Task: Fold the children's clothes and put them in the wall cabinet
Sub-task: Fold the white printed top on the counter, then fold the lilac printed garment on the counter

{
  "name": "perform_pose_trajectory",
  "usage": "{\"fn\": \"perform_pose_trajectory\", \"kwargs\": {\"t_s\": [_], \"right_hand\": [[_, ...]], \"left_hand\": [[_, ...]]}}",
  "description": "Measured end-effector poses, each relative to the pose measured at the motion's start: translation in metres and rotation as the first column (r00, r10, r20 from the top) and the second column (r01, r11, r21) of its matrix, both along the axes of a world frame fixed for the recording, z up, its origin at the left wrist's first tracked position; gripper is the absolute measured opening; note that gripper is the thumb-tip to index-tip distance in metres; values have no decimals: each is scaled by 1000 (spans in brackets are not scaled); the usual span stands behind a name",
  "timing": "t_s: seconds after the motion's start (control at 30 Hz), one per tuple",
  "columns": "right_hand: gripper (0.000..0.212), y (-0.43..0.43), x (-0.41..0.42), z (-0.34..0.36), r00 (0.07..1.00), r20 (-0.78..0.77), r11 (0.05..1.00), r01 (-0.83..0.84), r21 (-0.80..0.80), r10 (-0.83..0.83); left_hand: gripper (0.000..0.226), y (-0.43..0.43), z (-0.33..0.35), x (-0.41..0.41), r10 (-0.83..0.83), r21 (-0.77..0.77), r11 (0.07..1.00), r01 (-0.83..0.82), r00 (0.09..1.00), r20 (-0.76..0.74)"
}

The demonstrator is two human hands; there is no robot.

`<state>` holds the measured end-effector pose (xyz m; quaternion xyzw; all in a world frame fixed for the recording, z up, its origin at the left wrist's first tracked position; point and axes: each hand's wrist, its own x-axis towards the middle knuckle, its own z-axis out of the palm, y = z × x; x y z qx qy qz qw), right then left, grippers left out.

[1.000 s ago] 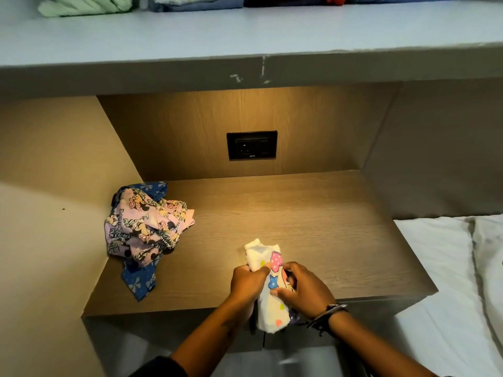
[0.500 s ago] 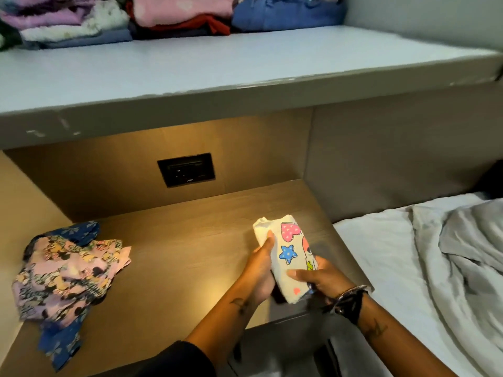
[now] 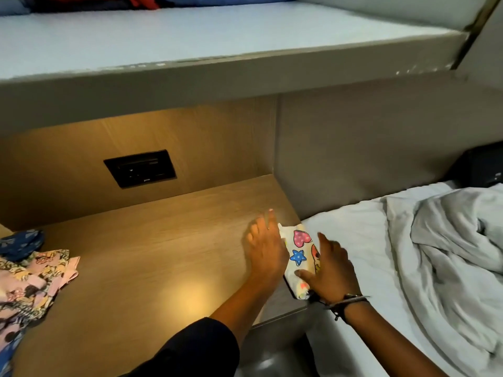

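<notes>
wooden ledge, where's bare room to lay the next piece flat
The wide middle of the wooden ledge is bare, between the patterned clothes pile at its left end and the left hand. The right end is crowded: both hands and the white printed garment.

I note my right hand [image 3: 328,270] blurred, covering the folded garment [image 3: 298,250] in part. The printed clothes pile [image 3: 30,284] is cut at the left edge; shelf clothes [image 3: 141,0] cut at top.

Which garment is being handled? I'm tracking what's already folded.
The white garment with the heart and star print, between both hands at the counter's right edge. The pink cartoon-print clothes lie crumpled and untouched at far left.
</notes>
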<state>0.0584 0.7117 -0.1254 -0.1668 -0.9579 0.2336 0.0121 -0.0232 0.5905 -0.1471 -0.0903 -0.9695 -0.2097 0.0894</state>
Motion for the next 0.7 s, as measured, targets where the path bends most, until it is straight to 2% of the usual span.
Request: {"fn": "perform_pose_trajectory", "kwargs": {"t_s": [0.03, 0.07, 0.13, 0.2, 0.27, 0.33, 0.4, 0.43, 0.53, 0.6, 0.63, 0.7], "right_hand": [[86, -1, 0, -2, 991, -76, 983, -98, 155, 111], [78, -2, 1, -6, 968, -77, 938, -211, 274, 240], [64, -6, 7, -19, 900, 128, 818, -432, 379, 416], [61, -7, 11, -33, 870, 289, 799, -485, 356, 400], [62, -6, 10, -33, 861, 346, 792, -489, 366, 372], [68, -8, 11, -24, 836, 385, 732, -537, 419, 392], [88, -9, 11, -10, 840, 254, 710, -542, 450, 480], [89, -14, 10, -2, 826, 165, 685, -544, 484, 538], [66, -57, -2, 26, 775, 132, 623, -585, 519, 618], [61, -112, -15, 33, 719, 177, 600, -669, 438, 673], [64, -148, -21, 33, 659, 203, 556, -732, 394, 724], [63, -230, -33, 33, 540, 148, 466, -812, 351, 829]], "left_hand": [[75, -3, -5, -1, -120, -89, 989, 114, 991, -66], [64, -9, -12, -4, -242, -167, 960, 227, 967, -77], [50, -23, -26, -8, -355, -205, 914, 350, 935, 13], [58, -34, -32, -14, -340, -131, 922, 364, 924, 176], [63, -39, -29, -19, -331, -124, 922, 367, 913, 240], [65, -46, -16, -18, -325, -139, 916, 375, 901, 289], [66, -59, 1, -13, -292, -96, 939, 331, 911, 290], [66, -73, 9, -9, -272, -37, 956, 292, 925, 264], [60, -150, 26, 13, -216, 67, 975, 210, 972, 96], [56, -220, 33, 29, -125, 5, 992, 125, 992, 35], [54, -260, 37, 36, -66, -57, 996, 67, 998, 14], [51, -338, 46, 49, 44, -182, 982, -55, 997, -60]]}}
